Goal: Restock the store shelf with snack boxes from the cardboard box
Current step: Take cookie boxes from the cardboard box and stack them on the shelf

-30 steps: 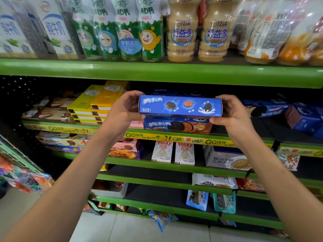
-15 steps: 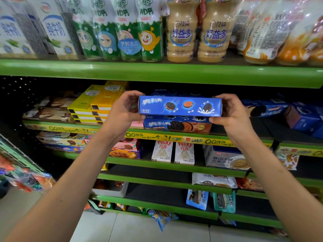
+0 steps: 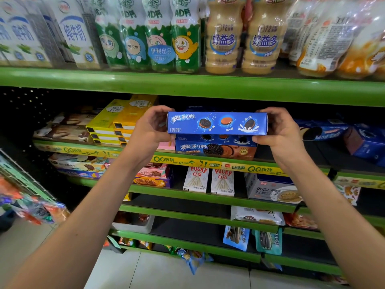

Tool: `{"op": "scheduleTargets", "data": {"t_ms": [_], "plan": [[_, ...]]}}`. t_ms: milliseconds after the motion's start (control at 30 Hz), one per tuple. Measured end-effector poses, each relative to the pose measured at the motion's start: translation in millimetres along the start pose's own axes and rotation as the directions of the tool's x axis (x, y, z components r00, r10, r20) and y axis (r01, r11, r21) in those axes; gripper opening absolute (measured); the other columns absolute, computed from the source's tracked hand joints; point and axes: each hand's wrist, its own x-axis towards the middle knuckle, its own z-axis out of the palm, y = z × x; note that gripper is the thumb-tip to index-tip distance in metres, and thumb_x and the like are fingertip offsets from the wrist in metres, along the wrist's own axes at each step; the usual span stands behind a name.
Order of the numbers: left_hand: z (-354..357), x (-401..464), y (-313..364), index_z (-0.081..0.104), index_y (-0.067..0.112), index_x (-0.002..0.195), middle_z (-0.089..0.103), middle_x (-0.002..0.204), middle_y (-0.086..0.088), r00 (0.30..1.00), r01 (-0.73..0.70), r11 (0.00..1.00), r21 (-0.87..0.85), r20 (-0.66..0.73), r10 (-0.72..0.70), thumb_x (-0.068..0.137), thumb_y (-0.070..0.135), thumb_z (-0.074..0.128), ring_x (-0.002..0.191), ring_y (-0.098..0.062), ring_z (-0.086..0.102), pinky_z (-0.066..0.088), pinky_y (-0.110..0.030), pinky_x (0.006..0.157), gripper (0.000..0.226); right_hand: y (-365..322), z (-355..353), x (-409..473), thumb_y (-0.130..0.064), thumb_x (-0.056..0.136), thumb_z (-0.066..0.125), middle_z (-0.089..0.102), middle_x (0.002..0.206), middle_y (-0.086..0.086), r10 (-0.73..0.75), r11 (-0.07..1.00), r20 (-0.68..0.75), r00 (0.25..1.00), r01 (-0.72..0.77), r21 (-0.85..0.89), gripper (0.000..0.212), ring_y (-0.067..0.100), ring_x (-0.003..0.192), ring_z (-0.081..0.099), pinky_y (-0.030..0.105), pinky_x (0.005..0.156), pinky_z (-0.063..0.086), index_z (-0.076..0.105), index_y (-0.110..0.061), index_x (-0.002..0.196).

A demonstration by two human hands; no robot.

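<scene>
In front of the green shelf (image 3: 187, 163), two hands held a blue snack box (image 3: 217, 123) level.
The left hand (image 3: 151, 127) and right hand (image 3: 279, 130) gripped its ends, fingers curled round them. Directly beneath the box lay stacked blue cookie boxes (image 3: 215, 148); left of it, yellow boxes (image 3: 116, 122); right of it, more blue packs (image 3: 320, 130).

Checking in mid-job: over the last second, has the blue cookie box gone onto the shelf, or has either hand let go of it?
Almost nothing changed. The blue cookie box has not gone down: it is still held level just above the blue box on the shelf, at most a touch higher than a second ago. The left hand and right hand still grip its two ends; neither let go. The yellow boxes and other stock stayed put.
</scene>
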Motion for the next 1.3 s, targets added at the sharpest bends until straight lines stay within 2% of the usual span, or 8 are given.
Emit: {"op": "scheduleTargets", "data": {"t_ms": [200, 433, 567, 700, 900, 1133, 1200, 1300], "plan": [[-2.1, 1.9, 0.0, 0.057, 0.016, 0.108, 0.072, 0.095, 0.011, 1.0, 0.006, 1.0, -0.015, 0.006, -0.006, 0.066, -0.028, 0.062, 0.096, -0.007, 0.064, 0.055, -0.025, 0.071, 0.061, -1.5, 0.4, 0.9, 0.019, 0.054, 0.068, 0.07, 0.1, -0.02, 0.009, 1.0, -0.002, 1.0, -0.009, 0.002, 0.069, -0.001, 0.097, 0.064, 0.017, 0.075, 0.052, 0.06, -0.032, 0.1], [-0.2, 3.2, 2.3, 0.057, 0.015, 0.106, 0.071, 0.094, 0.01, 1.0, 0.017, 1.0, -0.016, 0.004, -0.017, 0.067, -0.032, 0.059, 0.093, -0.006, 0.064, 0.055, -0.023, 0.069, 0.061, -7.5, -0.6, 1.6, 0.01, 0.052, 0.071, 0.07, 0.099, -0.022, 0.024, 1.0, -0.003, 1.0, -0.024, -0.016, 0.07, -0.002, 0.097, 0.064, 0.016, 0.073, 0.052, 0.066, -0.049, 0.091], [1.8, 3.8, 3.2, 0.056, 0.014, 0.106, 0.07, 0.095, 0.009, 1.0, 0.012, 1.0, -0.016, 0.001, -0.012, 0.068, -0.032, 0.058, 0.094, -0.006, 0.064, 0.055, -0.023, 0.072, 0.06, -6.8, -3.0, 1.8, 0.012, 0.054, 0.071, 0.07, 0.098, -0.022, 0.027, 1.0, -0.006, 1.0, -0.027, -0.014, 0.068, -0.001, 0.097, 0.064, 0.016, 0.074, 0.052, 0.064, -0.042, 0.095], [3.4, 3.6, 2.6, 0.057, 0.015, 0.105, 0.071, 0.092, 0.011, 1.0, 0.01, 1.0, -0.008, 0.001, -0.01, 0.068, -0.033, 0.058, 0.092, -0.005, 0.065, 0.055, -0.022, 0.074, 0.061, -4.1, -4.7, 2.8, 0.027, 0.057, 0.067, 0.07, 0.098, -0.018, 0.03, 0.999, -0.022, 0.999, -0.031, -0.015, 0.072, -0.003, 0.096, 0.064, 0.016, 0.076, 0.051, 0.06, -0.03, 0.1], [2.6, 1.5, 1.9, 0.058, 0.018, 0.106, 0.072, 0.093, 0.012, 1.0, 0.026, 1.0, 0.006, 0.009, -0.026, 0.07, -0.029, 0.06, 0.094, -0.005, 0.065, 0.055, -0.022, 0.075, 0.059, -3.4, -4.5, 1.0, 0.03, 0.059, 0.066, 0.069, 0.097, -0.016, 0.049, 0.998, -0.031, 0.998, -0.05, -0.023, 0.073, -0.004, 0.094, 0.064, 0.015, 0.076, 0.051, 0.06, -0.029, 0.101], [-0.9, 1.7, 1.9, 0.054, 0.018, 0.13, 0.067, 0.123, 0.002, 0.997, 0.083, 0.995, -0.049, 0.009, -0.082, 0.079, -0.005, 0.067, 0.117, -0.014, 0.061, 0.053, -0.03, 0.093, 0.057, -2.6, -10.3, 0.0, 0.017, 0.069, 0.07, 0.075, 0.099, -0.012, 0.134, 0.991, -0.014, 0.991, -0.134, 0.003, 0.064, 0.007, 0.1, 0.067, 0.025, 0.083, 0.054, 0.065, -0.032, 0.11], [-0.7, 1.7, 1.9, 0.051, 0.014, 0.136, 0.066, 0.126, 0.002, 0.995, 0.101, 0.994, -0.044, 0.012, -0.1, 0.078, 0.003, 0.069, 0.121, -0.015, 0.06, 0.051, -0.031, 0.096, 0.062, -2.6, -11.8, -0.5, 0.012, 0.072, 0.071, 0.075, 0.1, -0.012, 0.157, 0.988, -0.004, 0.988, -0.157, 0.005, 0.06, 0.007, 0.1, 0.068, 0.026, 0.083, 0.054, 0.065, -0.032, 0.111], [-0.4, 2.0, 0.4, 0.052, 0.017, 0.134, 0.069, 0.121, 0.006, 0.993, 0.117, 0.993, -0.024, 0.014, -0.116, 0.083, -0.001, 0.066, 0.119, -0.014, 0.061, 0.051, -0.03, 0.095, 0.055, -2.3, -12.8, -0.3, 0.01, 0.073, 0.071, 0.075, 0.101, -0.012, 0.168, 0.986, -0.006, 0.986, -0.168, 0.006, 0.059, 0.008, 0.102, 0.068, 0.026, 0.085, 0.053, 0.065, -0.031, 0.114]]}}
